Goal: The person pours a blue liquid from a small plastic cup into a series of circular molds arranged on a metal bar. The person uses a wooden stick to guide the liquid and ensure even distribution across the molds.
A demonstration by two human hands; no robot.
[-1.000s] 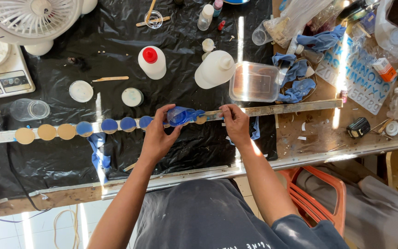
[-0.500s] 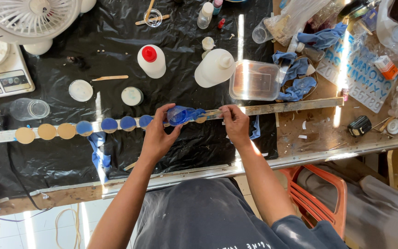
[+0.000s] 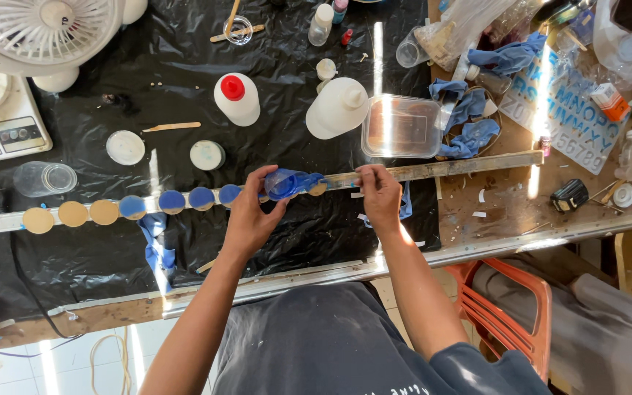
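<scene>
Here's the blue cup [image 3: 287, 183], tipped on its side on the long rail [image 3: 433, 170], with the rail's long axis running left to right across the bench [image 3: 301, 241]. The left hand [image 3: 249, 219] sits just below the cup, its fingers [image 3: 271, 175] curled around the cup's left side and pinching it against the thumb. The right hand [image 3: 380, 199] is on the other side of the cup, a little to its right, fingers pressed together on the rail's top edge. So the cup lies between the two hands, nearer the left one. Left of the cup, a row of discs [image 3: 161, 203] sits on the rail, blue ones first, then tan. Above the cup stand a white bottle [image 3: 336, 110] and a clear tub [image 3: 402, 126].
</scene>
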